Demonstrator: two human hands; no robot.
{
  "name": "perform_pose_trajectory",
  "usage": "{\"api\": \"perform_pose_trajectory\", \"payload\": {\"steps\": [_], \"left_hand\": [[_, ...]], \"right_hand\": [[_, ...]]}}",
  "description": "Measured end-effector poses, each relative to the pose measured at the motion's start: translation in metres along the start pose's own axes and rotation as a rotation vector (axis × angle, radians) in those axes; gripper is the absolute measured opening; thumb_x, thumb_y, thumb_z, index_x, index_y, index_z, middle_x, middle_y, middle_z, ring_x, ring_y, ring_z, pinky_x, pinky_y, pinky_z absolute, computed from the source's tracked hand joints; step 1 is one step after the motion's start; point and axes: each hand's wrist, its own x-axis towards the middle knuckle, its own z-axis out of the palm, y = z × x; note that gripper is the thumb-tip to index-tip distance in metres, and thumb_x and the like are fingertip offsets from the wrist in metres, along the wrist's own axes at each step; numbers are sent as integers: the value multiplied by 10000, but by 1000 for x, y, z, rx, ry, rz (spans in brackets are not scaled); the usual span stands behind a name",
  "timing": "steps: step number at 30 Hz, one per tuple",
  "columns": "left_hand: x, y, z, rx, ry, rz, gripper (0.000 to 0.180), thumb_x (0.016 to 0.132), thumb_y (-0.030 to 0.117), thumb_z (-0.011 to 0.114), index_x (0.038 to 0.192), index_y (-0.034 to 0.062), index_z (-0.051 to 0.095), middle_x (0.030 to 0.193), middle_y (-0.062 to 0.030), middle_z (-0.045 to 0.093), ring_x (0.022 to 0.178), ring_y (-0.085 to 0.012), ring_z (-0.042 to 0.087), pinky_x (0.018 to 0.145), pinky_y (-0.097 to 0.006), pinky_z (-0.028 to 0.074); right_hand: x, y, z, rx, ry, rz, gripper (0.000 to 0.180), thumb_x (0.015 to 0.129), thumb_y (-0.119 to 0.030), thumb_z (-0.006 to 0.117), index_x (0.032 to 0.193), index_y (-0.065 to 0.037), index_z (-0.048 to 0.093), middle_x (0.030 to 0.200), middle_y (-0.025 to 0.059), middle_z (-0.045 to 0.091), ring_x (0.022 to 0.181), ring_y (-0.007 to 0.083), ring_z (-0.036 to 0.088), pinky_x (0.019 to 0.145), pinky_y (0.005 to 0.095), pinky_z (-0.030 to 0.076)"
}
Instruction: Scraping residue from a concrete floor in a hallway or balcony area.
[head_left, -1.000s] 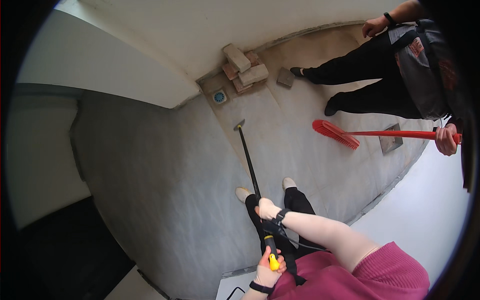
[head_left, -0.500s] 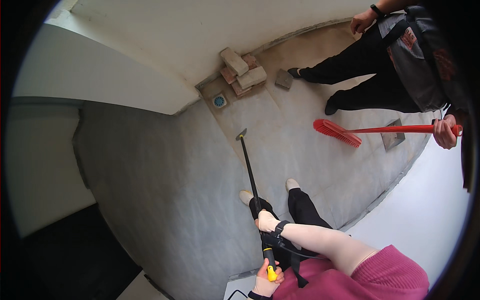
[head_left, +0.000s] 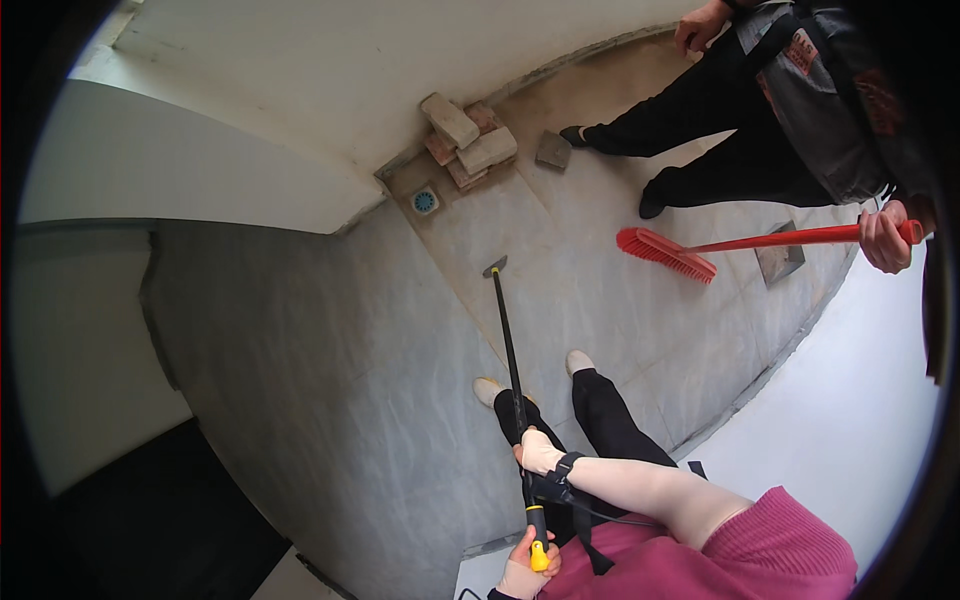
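Observation:
A long-handled scraper (head_left: 508, 345) with a black pole slants up across the floor from my body. My left hand (head_left: 522, 568) is closed around its black-and-yellow handle end, close to my waist. Farther along the pole, my right hand (head_left: 538, 452) wraps round it, in a pale covering that leaves the fingers bare. The narrow grey blade (head_left: 495, 267) lies at the floor, just right of a seam in the tiles and ahead of my shoes.
A co-worker (head_left: 740, 150) stands at far right, one hand holding a red broom (head_left: 668, 254) with its bristles at the floor. Several bricks (head_left: 487, 150) are heaped by the wall corner, beside a blue round drain (head_left: 425, 201). A grey block (head_left: 552, 150) lies near the co-worker's shoe.
The scraper blade has shifted a little to the right over the floor, away from the seam. Both my hands keep their hold. The whole view has moved slightly.

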Motion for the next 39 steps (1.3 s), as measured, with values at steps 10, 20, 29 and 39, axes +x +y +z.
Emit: {"api": "perform_pose_trajectory", "payload": {"steps": [10, 20, 29, 39], "left_hand": [[33, 14, -37, 42, -126, -104, 368, 789, 432, 388, 857, 73, 435, 544, -90, 406, 419, -188, 361, 374, -263, 285], [46, 40, -10, 134, -43, 29, 346, 789, 413, 410, 850, 73, 430, 543, -75, 413, 413, -169, 378, 376, -246, 292], [-7, 67, -96, 80, -73, -125, 385, 763, 406, 467, 859, 37, 416, 531, -88, 416, 399, -174, 384, 349, -247, 277], [-43, 134, -123, 286, 179, 12, 308, 756, 361, 501, 758, 54, 471, 490, -56, 435, 359, -155, 395, 321, -231, 288]], "right_hand": [[-47, -41, -32, -21, -1, -217, 326, 732, -113, 465, 1039, -43, 380, 811, 179, 494, 504, 272, 523, 371, 369, 424], [-41, -102, -52, 189, -31, 206, 173, 724, -147, 463, 796, 9, 469, 516, 188, 474, 417, 292, 485, 403, 399, 409], [-68, -62, 29, -38, -27, -63, 318, 757, -162, 431, 1039, -32, 365, 893, 184, 482, 735, 307, 504, 584, 381, 432], [-62, -80, 104, -317, 60, -258, 372, 667, -183, 557, 938, 57, 471, 859, 221, 538, 844, 323, 528, 712, 354, 431]]}}
